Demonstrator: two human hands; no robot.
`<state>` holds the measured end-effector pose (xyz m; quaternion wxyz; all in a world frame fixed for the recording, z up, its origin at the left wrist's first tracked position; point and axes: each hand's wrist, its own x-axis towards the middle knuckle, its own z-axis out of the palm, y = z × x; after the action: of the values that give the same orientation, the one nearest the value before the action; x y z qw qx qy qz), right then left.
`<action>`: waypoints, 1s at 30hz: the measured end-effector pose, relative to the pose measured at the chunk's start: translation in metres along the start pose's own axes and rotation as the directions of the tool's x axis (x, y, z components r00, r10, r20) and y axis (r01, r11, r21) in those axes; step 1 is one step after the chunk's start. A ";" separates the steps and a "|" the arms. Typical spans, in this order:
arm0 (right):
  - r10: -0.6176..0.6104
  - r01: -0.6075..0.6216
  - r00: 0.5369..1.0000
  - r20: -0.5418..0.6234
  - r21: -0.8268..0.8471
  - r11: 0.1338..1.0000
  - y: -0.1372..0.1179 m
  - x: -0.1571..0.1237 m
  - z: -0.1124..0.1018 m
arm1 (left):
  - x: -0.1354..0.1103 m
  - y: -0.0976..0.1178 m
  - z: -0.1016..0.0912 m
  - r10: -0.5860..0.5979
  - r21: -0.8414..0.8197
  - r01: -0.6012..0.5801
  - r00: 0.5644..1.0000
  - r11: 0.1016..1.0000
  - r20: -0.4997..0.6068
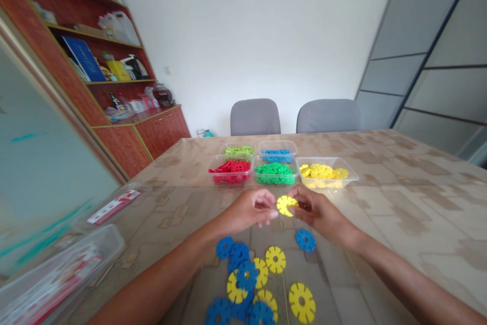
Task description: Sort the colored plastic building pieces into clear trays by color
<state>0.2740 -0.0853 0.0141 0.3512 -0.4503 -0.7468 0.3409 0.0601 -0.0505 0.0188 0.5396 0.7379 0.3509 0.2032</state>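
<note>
A yellow notched disc (pixel 285 205) is pinched between the thumb and fingers of my right hand (pixel 314 210), held above the table. My left hand (pixel 253 208) is close beside the disc's left edge, its fingers loosely curled with a gap between thumb and index; whether it touches the disc is hard to see. Below my right hand lies a single blue notched disc (pixel 305 240). Nearer to me several blue discs (pixel 239 256) and yellow discs (pixel 275 259) lie scattered, some overlapping. One yellow disc (pixel 302 302) rests apart on the right.
Beyond my hands stand clear tubs of red pieces (pixel 230 178), green pieces (pixel 274 173) and yellow pieces (pixel 321 172), with lime pieces (pixel 239 150) and blue pieces (pixel 277 155) behind. A plastic box (pixel 110 241) and its lid (pixel 142 189) lie left. Two grey chairs (pixel 254 117) face me.
</note>
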 end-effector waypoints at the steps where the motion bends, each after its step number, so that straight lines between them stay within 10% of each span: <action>1: 0.011 -0.012 0.999 -0.045 -0.031 0.999 0.004 0.003 -0.009 | -0.002 0.001 -0.004 0.001 0.039 -0.002 1.000 0.999 0.010; 9: 0.123 -0.334 0.847 -0.516 -0.339 0.879 0.046 0.028 -0.107 | -0.024 0.012 -0.003 -0.036 0.534 -0.146 0.948 0.833 0.315; 14: 0.109 -0.421 0.806 -0.581 -0.435 0.796 0.043 0.025 -0.127 | -0.024 0.010 0.014 0.002 0.631 -0.225 0.942 0.742 0.334; 21: 0.064 -0.059 0.998 0.003 -0.372 0.926 0.004 -0.003 -0.056 | -0.021 0.017 0.004 -0.019 0.493 -0.153 0.945 0.857 0.326; 24: 0.060 0.049 0.951 0.302 -0.341 0.939 -0.009 -0.021 -0.026 | -0.023 0.021 -0.014 -0.067 0.483 -0.094 0.950 0.870 0.305; 30: 0.129 0.078 0.911 0.392 -0.470 0.879 -0.007 -0.036 -0.011 | -0.023 0.017 -0.023 -0.099 0.487 -0.064 0.949 0.871 0.300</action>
<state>0.2923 -0.1182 0.0179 0.0599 -0.4505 -0.8581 0.2389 0.0344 -0.0554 0.0439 0.3856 0.8700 0.3068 -0.0181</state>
